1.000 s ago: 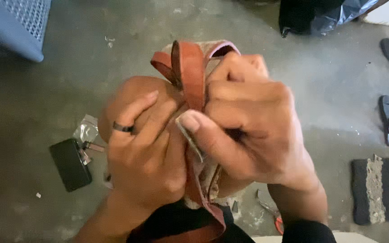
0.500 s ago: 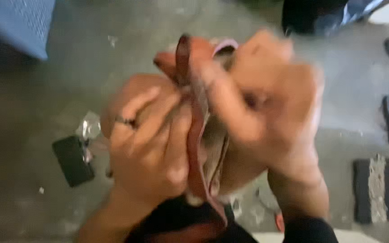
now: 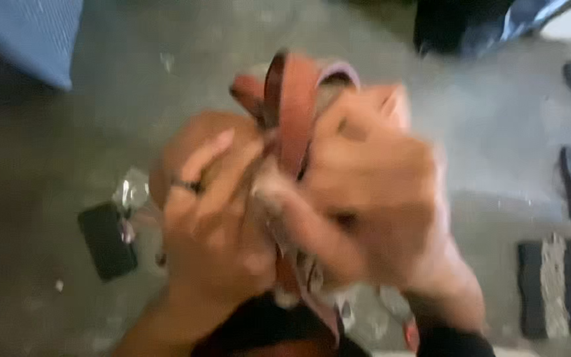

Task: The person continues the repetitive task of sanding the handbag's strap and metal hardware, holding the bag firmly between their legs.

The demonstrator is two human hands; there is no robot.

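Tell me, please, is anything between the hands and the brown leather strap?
Nothing visible: both hands already grip it. The left hand closes around the strap from one side and the right hand from the other, skin on leather, though motion blur hides the fingertips.

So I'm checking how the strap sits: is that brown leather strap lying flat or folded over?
Folded over: the brown leather strap loops above the left hand and right hand, both gripping it. Motion blur hides finer detail.

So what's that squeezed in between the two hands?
In the head view, a reddish-brown leather strap runs up between the left hand and the right hand. Both grip it, and it loops over above the fingers.
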